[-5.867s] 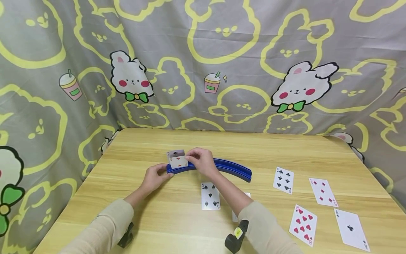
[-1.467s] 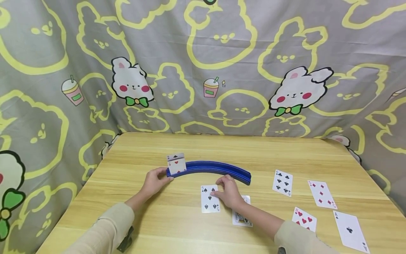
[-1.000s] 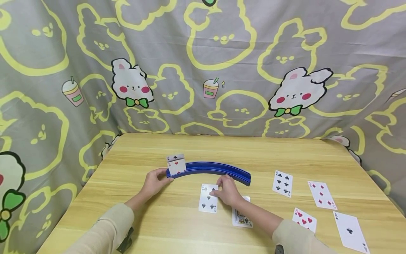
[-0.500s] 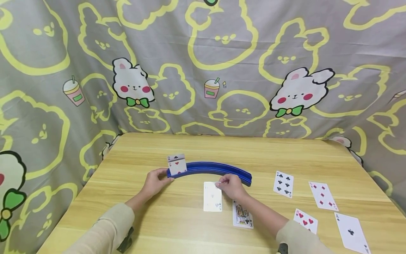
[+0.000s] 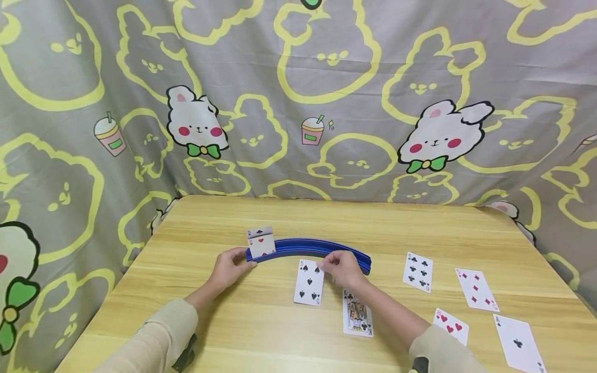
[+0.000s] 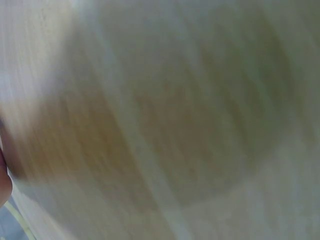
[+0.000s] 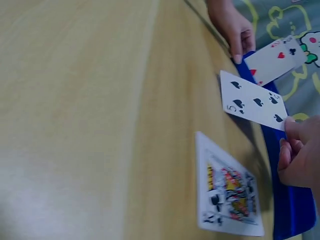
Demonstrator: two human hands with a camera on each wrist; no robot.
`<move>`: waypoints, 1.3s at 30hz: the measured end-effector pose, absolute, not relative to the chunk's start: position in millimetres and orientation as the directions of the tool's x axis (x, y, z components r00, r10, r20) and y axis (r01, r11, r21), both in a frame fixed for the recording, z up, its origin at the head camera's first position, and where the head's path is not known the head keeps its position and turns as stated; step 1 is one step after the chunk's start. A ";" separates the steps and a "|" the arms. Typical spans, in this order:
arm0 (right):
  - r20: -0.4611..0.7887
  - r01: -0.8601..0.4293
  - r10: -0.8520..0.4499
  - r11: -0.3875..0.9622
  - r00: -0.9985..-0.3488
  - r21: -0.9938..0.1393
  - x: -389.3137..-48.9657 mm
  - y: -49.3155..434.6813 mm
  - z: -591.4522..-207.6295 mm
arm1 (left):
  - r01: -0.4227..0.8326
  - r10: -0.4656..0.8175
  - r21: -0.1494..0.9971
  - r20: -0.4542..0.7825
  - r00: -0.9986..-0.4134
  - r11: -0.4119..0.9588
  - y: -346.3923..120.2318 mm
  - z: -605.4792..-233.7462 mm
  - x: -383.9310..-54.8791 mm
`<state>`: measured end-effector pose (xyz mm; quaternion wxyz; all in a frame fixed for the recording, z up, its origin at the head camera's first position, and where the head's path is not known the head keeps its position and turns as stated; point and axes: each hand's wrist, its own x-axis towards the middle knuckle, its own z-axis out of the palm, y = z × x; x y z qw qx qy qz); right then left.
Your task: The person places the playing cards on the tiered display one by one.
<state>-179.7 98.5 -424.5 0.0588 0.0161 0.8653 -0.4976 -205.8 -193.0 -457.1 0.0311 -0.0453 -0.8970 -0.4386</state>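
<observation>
My left hand [image 5: 228, 268] grips the left end of a curved blue card holder [image 5: 298, 245], thumb in front. Two playing cards stand in that end: a club card [image 5: 259, 231] behind and a heart card [image 5: 262, 246] in front, overlapping it. With thumb and fingers, my right hand [image 5: 344, 269] pinches the five of spades [image 5: 308, 282] by its upper right corner. In the right wrist view the five of spades [image 7: 255, 100] is tilted above the table, close in front of the holder. A king of clubs [image 5: 358, 314] lies below my right hand.
Face up on the right of the wooden table [image 5: 224, 331] lie a six of clubs [image 5: 417, 271], a five of diamonds [image 5: 476, 289], an ace of clubs [image 5: 517, 343] and a heart card [image 5: 450, 326] partly under my sleeve. A patterned curtain [image 5: 261, 62] hangs behind.
My right hand let go of the heart card at the holder, moved right to the five of spades, and has lifted that card off the table towards the holder. My left hand has stayed put.
</observation>
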 end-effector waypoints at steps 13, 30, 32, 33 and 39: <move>0.161 -0.164 -0.045 0.435 -0.986 -0.886 -201.5 101.0 -395.1 | 0.121 0.056 0.775 0.110 -0.992 0.621 -192.2 -458.2 -204.7; 0.450 -0.427 -0.048 0.420 -0.892 -0.801 -228.2 80.0 -371.1 | 0.126 0.056 0.781 0.116 -0.992 0.611 -192.9 -457.5 -204.3; 0.463 -0.439 -0.051 0.424 -0.885 -0.792 -229.9 78.5 -370.8 | 0.131 0.061 0.780 0.118 -0.991 0.612 -193.2 -458.0 -204.7; 0.468 -0.444 -0.053 0.423 -0.882 -0.790 -231.0 77.7 -370.9 | 0.134 0.064 0.780 0.120 -0.991 0.611 -193.2 -458.0 -204.8; 0.506 -0.486 -0.072 0.425 -0.859 -0.764 -235.6 72.8 -371.3 | 0.137 0.065 0.781 0.124 -0.990 0.610 -193.0 -457.6 -205.6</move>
